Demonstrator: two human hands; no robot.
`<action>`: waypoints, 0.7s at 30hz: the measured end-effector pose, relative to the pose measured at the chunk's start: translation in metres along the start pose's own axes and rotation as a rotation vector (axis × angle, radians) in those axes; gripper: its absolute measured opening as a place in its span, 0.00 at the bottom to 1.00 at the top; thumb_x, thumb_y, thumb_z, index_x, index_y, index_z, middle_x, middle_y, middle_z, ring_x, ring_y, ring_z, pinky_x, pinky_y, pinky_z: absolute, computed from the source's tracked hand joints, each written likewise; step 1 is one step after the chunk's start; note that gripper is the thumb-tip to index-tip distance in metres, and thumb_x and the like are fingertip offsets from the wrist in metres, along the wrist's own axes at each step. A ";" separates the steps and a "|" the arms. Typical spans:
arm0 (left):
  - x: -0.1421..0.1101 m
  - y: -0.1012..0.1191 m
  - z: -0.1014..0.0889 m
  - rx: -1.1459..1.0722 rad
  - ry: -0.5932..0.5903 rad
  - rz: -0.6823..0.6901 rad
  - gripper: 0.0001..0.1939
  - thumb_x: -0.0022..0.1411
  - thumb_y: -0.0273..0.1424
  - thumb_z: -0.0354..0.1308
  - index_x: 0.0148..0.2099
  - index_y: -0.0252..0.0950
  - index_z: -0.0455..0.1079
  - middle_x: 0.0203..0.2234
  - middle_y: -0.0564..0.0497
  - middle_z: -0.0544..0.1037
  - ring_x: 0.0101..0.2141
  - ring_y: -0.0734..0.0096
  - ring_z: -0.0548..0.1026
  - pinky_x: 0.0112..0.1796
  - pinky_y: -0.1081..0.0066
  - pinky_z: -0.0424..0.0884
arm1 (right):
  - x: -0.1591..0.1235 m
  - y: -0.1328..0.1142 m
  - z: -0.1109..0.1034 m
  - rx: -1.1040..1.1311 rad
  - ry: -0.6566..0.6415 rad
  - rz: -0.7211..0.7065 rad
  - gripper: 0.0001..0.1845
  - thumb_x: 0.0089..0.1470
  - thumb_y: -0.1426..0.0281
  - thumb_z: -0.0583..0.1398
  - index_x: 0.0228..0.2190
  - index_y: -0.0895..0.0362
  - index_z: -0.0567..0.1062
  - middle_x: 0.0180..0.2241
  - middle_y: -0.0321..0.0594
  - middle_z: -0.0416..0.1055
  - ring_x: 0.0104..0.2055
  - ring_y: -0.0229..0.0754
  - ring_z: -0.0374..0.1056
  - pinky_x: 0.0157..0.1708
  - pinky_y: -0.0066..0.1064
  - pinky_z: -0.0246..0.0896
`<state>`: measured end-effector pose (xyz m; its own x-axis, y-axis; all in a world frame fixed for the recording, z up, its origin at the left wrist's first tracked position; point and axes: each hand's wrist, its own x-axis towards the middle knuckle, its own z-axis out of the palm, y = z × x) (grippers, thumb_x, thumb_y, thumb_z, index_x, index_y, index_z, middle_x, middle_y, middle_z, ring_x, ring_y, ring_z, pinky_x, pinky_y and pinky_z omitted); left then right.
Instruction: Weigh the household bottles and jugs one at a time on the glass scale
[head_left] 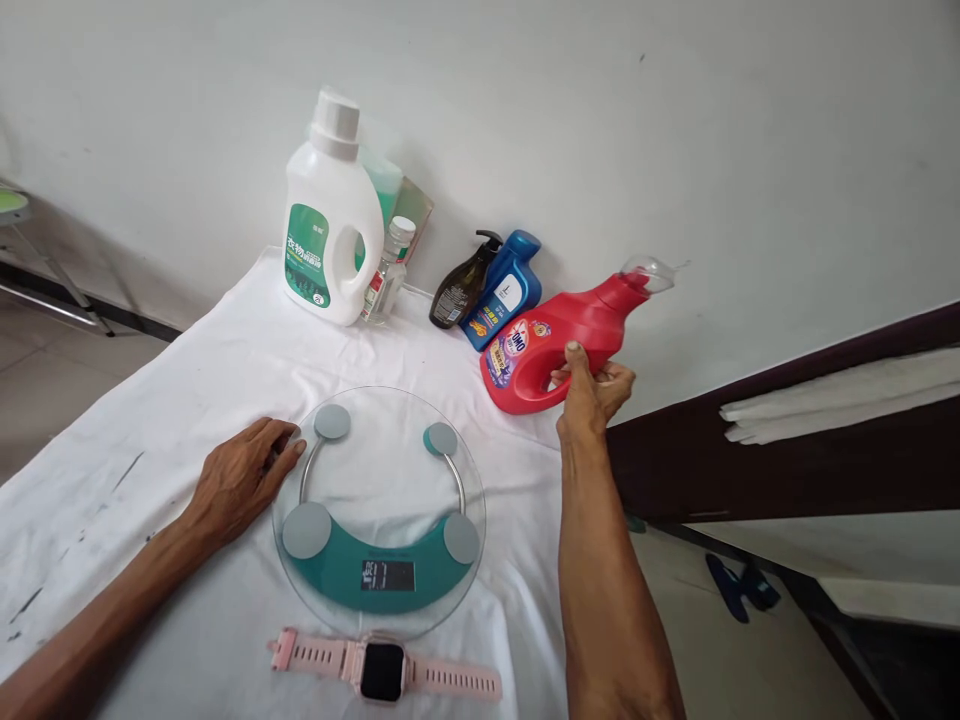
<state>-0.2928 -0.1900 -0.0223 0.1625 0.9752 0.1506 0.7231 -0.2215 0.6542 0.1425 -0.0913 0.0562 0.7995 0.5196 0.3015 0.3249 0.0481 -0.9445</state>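
My right hand [592, 385] is closed round the handle of a red OMO laundry detergent bottle [559, 335], tilted with its clear-capped neck up to the right. The bottle's lower end is close to the cloth; whether it touches cannot be told. At the left rim of a round glass bathroom scale [386, 450], my left hand [244, 470] has its fingers curled, with the thumb on the edge. The scale lies flat, its teal band and small lit display towards me. A pink-strapped smartwatch [382, 668] lies stretched out just in front of it.
Along the wall stand a large white detergent bottle [330, 220], a small clear bottle [390, 270], a dark pump bottle [465, 285] and a blue bottle [506, 290]. A white cloth [157, 480] covers the table. Blue shoes [739, 585] are on the floor at right.
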 end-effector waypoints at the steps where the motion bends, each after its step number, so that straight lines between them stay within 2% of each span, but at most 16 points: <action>1: 0.000 0.000 0.000 0.002 -0.002 -0.001 0.21 0.75 0.50 0.48 0.47 0.41 0.74 0.36 0.51 0.79 0.32 0.64 0.77 0.34 0.65 0.68 | 0.003 0.004 0.003 0.060 -0.046 0.053 0.34 0.44 0.40 0.72 0.35 0.50 0.64 0.27 0.32 0.70 0.27 0.41 0.69 0.31 0.38 0.73; 3: 0.000 0.001 -0.001 0.007 -0.015 -0.004 0.21 0.75 0.50 0.48 0.48 0.40 0.74 0.36 0.51 0.79 0.32 0.64 0.77 0.35 0.65 0.69 | 0.004 0.009 0.008 0.132 -0.128 0.085 0.35 0.44 0.37 0.70 0.29 0.51 0.65 0.21 0.28 0.64 0.22 0.37 0.62 0.23 0.32 0.64; 5: 0.000 0.002 -0.002 0.013 -0.021 -0.007 0.22 0.75 0.50 0.48 0.47 0.40 0.75 0.36 0.51 0.79 0.32 0.65 0.77 0.35 0.65 0.69 | 0.002 0.010 0.011 0.173 -0.151 0.074 0.35 0.44 0.35 0.69 0.24 0.49 0.63 0.17 0.26 0.57 0.20 0.35 0.55 0.19 0.31 0.57; 10: -0.002 0.001 0.000 0.010 -0.002 -0.004 0.23 0.75 0.52 0.48 0.47 0.41 0.75 0.36 0.51 0.79 0.32 0.65 0.77 0.35 0.66 0.69 | -0.012 0.006 0.001 0.190 0.046 0.069 0.32 0.47 0.39 0.68 0.20 0.47 0.60 0.16 0.27 0.53 0.19 0.35 0.48 0.16 0.32 0.47; 14: -0.002 -0.001 0.003 0.014 0.002 0.001 0.23 0.75 0.52 0.47 0.48 0.41 0.74 0.35 0.51 0.79 0.32 0.65 0.76 0.35 0.66 0.69 | -0.029 -0.009 -0.030 0.231 0.074 0.047 0.31 0.45 0.44 0.70 0.16 0.49 0.61 0.13 0.28 0.52 0.18 0.35 0.47 0.16 0.33 0.44; 17: -0.002 0.003 0.001 0.014 -0.017 -0.012 0.22 0.75 0.50 0.47 0.47 0.41 0.74 0.35 0.51 0.78 0.31 0.66 0.76 0.35 0.66 0.68 | -0.044 -0.036 -0.063 0.290 0.058 -0.034 0.30 0.38 0.49 0.73 0.12 0.50 0.61 0.12 0.28 0.52 0.16 0.33 0.46 0.16 0.35 0.41; 19: -0.002 0.005 0.000 0.027 -0.022 -0.007 0.21 0.75 0.49 0.47 0.47 0.40 0.73 0.35 0.51 0.77 0.32 0.66 0.76 0.35 0.66 0.67 | -0.055 -0.062 -0.083 0.299 0.014 -0.105 0.31 0.37 0.47 0.72 0.12 0.49 0.60 0.13 0.28 0.50 0.14 0.32 0.43 0.15 0.35 0.37; 21: -0.002 0.006 -0.002 0.046 -0.021 0.002 0.20 0.75 0.48 0.48 0.46 0.40 0.73 0.35 0.50 0.77 0.32 0.65 0.75 0.35 0.66 0.66 | -0.067 -0.088 -0.097 0.268 -0.121 -0.164 0.35 0.39 0.38 0.69 0.12 0.48 0.59 0.12 0.28 0.45 0.13 0.33 0.40 0.15 0.36 0.35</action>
<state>-0.2899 -0.1935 -0.0172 0.1773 0.9747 0.1362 0.7527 -0.2234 0.6193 0.1089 -0.2128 0.1321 0.6764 0.5834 0.4496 0.2867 0.3538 -0.8903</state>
